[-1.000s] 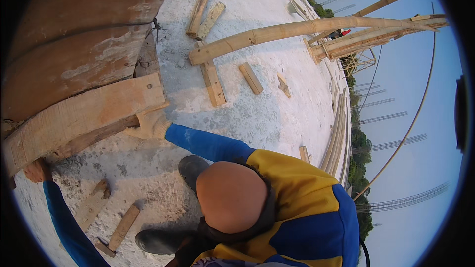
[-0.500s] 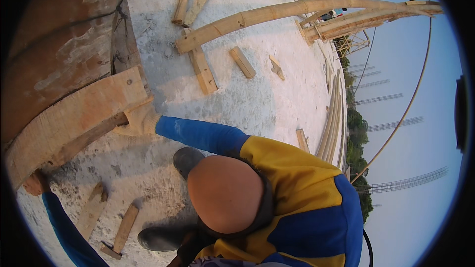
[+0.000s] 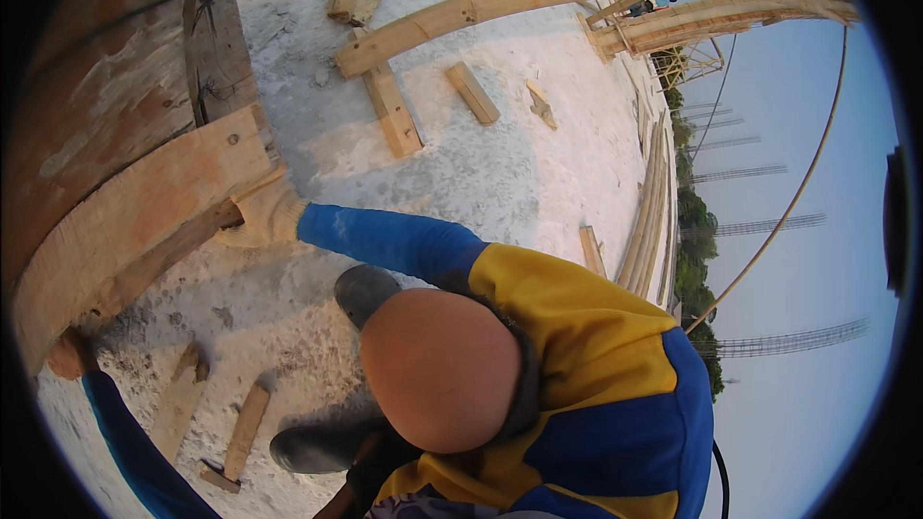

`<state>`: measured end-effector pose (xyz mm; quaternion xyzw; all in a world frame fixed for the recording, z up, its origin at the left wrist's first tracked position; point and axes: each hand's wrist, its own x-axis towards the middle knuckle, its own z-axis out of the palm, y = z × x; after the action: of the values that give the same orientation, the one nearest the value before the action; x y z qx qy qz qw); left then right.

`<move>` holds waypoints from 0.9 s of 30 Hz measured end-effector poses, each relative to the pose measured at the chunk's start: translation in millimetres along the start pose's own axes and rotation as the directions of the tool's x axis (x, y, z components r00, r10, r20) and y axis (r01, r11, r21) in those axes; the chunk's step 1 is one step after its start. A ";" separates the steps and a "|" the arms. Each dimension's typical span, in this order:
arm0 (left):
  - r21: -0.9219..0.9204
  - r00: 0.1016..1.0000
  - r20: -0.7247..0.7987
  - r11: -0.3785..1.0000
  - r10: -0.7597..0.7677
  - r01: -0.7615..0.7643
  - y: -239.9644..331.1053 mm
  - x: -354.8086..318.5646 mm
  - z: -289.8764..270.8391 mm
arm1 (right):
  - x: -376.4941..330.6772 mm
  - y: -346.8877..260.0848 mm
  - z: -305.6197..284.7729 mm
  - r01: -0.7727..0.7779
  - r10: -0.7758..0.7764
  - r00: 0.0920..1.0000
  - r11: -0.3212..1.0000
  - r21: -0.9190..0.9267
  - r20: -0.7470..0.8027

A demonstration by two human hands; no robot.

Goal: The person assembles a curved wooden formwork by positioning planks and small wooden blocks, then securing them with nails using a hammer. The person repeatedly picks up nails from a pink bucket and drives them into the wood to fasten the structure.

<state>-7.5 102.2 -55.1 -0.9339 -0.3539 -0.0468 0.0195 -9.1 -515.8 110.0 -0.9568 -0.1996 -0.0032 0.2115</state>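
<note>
A long curved wooden plank (image 3: 144, 221) lies against a rusty brown curved wall (image 3: 87, 106). My right hand (image 3: 261, 216), in a tan glove on a blue sleeve, grips the plank's upper end. My left hand (image 3: 67, 356), in an orange-brown glove, holds the plank's lower end at the left rim of the view. My dark boots (image 3: 363, 290) stand on white concrete ground (image 3: 481, 173) just below the plank. My head and yellow-and-blue shirt fill the lower middle.
Short wood offcuts (image 3: 471, 91) and a long curved timber beam (image 3: 538, 0) lie on the ground beyond. What looks like a wooden-handled hammer (image 3: 236, 437) lies by my boots. Stacked boards (image 3: 649, 221) line the slab's right edge, with open air beyond it.
Both hands stay on the plank. The plank's upper end and my right hand sit slightly further left and higher in view than a second ago.
</note>
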 end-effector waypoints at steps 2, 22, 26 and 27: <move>-0.066 0.992 -0.121 0.998 -0.023 0.015 10.5 -13.2 -7.5 | -0.5 2.6 8.9 -0.024 0.029 0.998 0.996 -0.083 0.060; -0.471 0.812 -0.392 0.853 -0.432 0.225 95.3 -66.4 -88.4 | 9.7 -15.8 1.9 0.153 -0.171 0.978 0.978 -0.145 -0.116; -0.320 0.890 -0.374 0.937 -0.261 0.140 93.7 -67.6 -79.5 | 7.9 -13.1 3.1 0.121 -0.130 0.988 0.987 -0.106 -0.087; -0.352 0.900 -0.337 0.924 -0.275 0.151 93.4 -67.8 -78.8 | 7.5 -13.7 3.1 0.132 -0.145 0.984 0.983 -0.126 -0.102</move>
<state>-1.9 -17.8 16.1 -0.8528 -0.4325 -0.2848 -0.0678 -7.7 -500.3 113.3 -0.9498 -0.2532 -0.0826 0.1641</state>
